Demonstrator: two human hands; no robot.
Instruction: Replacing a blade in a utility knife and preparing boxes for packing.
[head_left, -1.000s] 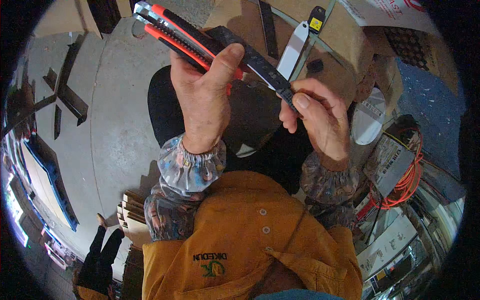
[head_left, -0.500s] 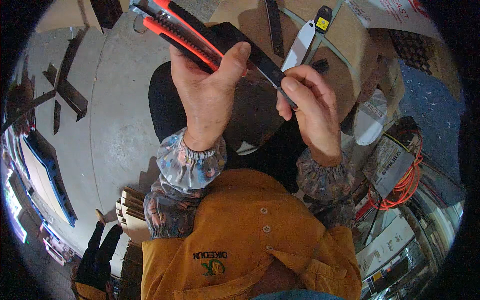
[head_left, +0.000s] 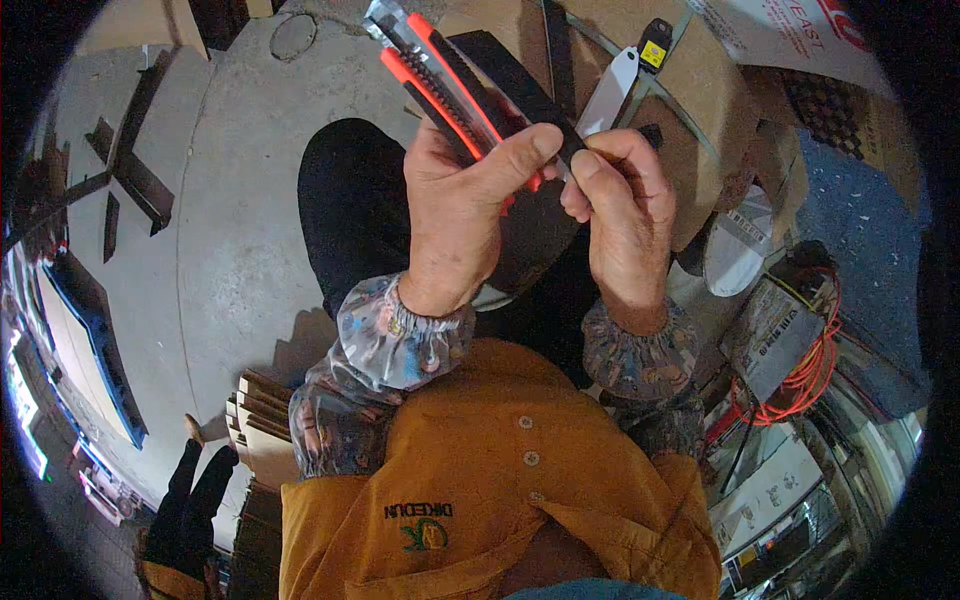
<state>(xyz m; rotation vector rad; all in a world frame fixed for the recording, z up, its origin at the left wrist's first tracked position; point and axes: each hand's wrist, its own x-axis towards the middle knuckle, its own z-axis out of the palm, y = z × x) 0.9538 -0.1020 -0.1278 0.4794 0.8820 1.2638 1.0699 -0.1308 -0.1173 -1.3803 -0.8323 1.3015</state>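
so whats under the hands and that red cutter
Below the left hand, right hand and red and black utility knife lie a dark trouser leg, grey concrete floor and a cardboard box. The knife's tip is covered by fingers.

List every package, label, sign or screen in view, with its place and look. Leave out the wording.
Cardboard box: ahead of the hands, large, brown.
White printed sheet: top right on the box, red and dark print.
Yellow label: on the black end of a white tool on the box, small, square.
Grey box: right, beside an orange cable, rectangular.
Embroidered patch: shirt chest, green and dark.
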